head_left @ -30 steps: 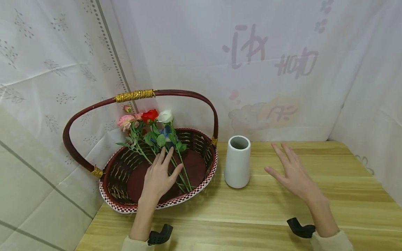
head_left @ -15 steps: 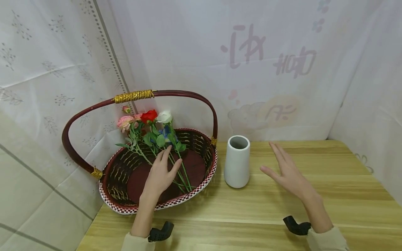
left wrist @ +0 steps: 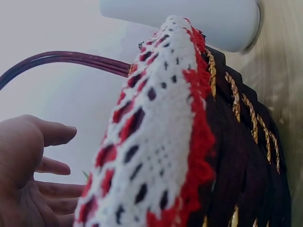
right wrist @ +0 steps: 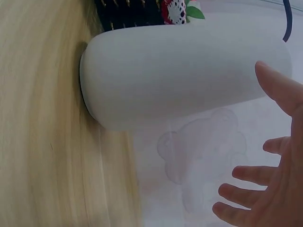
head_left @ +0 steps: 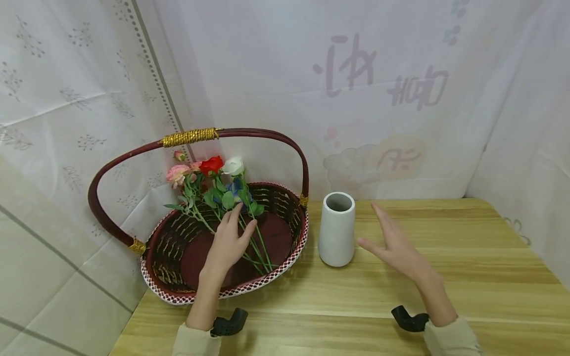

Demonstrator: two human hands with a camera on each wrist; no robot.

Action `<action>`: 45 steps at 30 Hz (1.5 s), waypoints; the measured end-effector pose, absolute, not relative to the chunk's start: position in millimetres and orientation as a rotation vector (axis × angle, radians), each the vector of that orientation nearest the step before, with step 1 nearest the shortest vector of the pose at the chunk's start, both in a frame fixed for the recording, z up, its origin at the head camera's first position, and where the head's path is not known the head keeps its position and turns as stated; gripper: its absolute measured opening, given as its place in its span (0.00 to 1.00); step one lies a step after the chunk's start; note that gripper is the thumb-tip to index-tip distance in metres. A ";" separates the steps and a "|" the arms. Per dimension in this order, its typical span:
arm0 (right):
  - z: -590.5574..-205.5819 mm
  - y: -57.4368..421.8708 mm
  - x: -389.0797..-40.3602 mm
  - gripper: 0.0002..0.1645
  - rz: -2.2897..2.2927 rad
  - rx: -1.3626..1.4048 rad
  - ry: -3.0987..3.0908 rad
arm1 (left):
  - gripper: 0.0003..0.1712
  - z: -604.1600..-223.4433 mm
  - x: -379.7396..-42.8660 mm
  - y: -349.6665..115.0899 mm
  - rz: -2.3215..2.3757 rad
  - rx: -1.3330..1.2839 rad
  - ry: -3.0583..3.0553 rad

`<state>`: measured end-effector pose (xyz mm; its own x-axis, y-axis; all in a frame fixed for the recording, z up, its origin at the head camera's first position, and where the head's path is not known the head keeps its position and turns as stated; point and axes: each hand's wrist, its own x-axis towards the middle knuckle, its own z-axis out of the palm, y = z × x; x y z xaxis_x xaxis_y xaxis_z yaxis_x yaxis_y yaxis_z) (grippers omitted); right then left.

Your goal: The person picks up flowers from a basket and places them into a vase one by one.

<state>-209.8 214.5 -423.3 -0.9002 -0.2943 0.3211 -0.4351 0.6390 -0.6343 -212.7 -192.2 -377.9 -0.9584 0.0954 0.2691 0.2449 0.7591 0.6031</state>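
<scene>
Over the oval basket, my left hand hovers with fingers spread toward the flower stems. Pink flowers, a red one, a white one and a partly covered blue one lean on the basket's far side. In the left wrist view the lace rim hides part of that hand's surroundings. A white vase stands upright right of the basket. Beside it my right hand is held with thumb and fingers apart, the thumb tip close to the vase's side. Neither hand holds anything.
The basket's tall arched handle with gold wrapping rises over the flowers. Everything stands on a wooden table. White printed cloth hangs close behind and at the sides. Each wrist bears a black camera mount.
My right hand has moved left, nearer the vase. The left hand has shifted slightly, its fingers drawing closer together above the stems. Basket, flowers and vase stay put.
</scene>
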 end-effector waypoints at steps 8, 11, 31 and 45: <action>-431.7 202.8 -213.2 0.63 1.217 0.603 -2.680 | 0.39 -372.5 -216.6 -189.8 -1.032 -0.284 -2.716; -434.5 198.9 -214.3 0.64 1.252 0.616 -2.669 | 0.38 -370.7 -219.8 -187.9 -1.055 -0.291 -2.701; -437.8 183.8 -219.1 0.67 1.346 0.662 -2.615 | 0.37 -359.5 -242.5 -187.7 -1.060 -0.173 -2.829; -440.8 172.0 -223.6 0.67 1.430 0.704 -2.544 | 0.38 -361.5 -256.5 -191.4 -1.085 -0.178 -2.903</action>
